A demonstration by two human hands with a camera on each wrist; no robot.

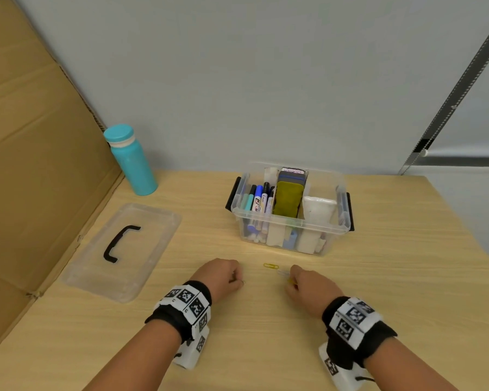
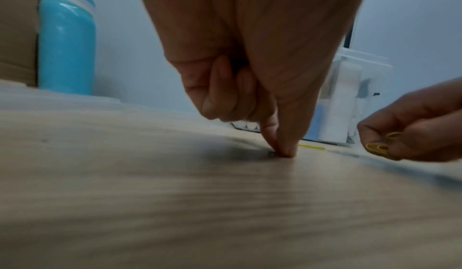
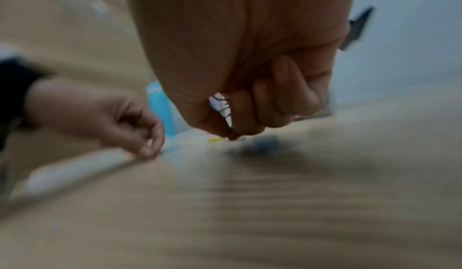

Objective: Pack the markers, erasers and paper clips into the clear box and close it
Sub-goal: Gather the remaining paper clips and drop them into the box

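Observation:
The clear box stands open on the table with markers in its left section and erasers in the middle. My left hand is curled, and its thumb and forefinger pinch a small silvery paper clip against the tabletop. My right hand is curled round yellow paper clips and its fingertips touch a pale clip on the table. One yellow paper clip lies loose between the hands and the box.
The clear lid with a black handle lies flat at the left. A teal bottle stands behind it by a cardboard wall. The box has black side latches.

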